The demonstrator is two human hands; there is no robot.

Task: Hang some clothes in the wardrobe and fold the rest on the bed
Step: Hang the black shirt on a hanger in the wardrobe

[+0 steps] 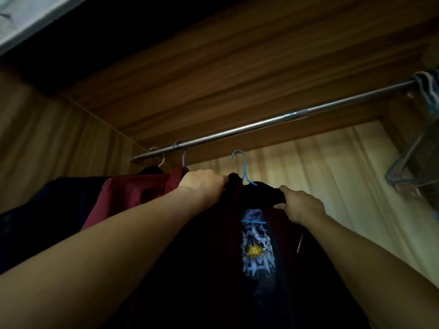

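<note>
While both arms reach up into the brown wooden wardrobe (237,67), the head view shows the dark garment (225,245) with a blue-and-white sun crest, draped on a thin blue wire hanger (242,167) and held up between the hands. The left hand (202,184) has its fingers curled tight round the collar just at 9 o'clock of the hanger's neck. The right hand (301,205) pinches the far shoulder at 4 o'clock, a little lower. The hook is not yet on the round steel rail (237,131), which lies at 12 o'clock from it, close above. The rail's long axis runs from 8 o'clock to 2 o'clock, and the hook's mouth faces 9 o'clock. The left hand is nearer the hook, so it would likely steer the lift. A maroon garment (133,193) already hangs at 9 o'clock; empty hangers (403,167) cluster at 3 o'clock.
</note>
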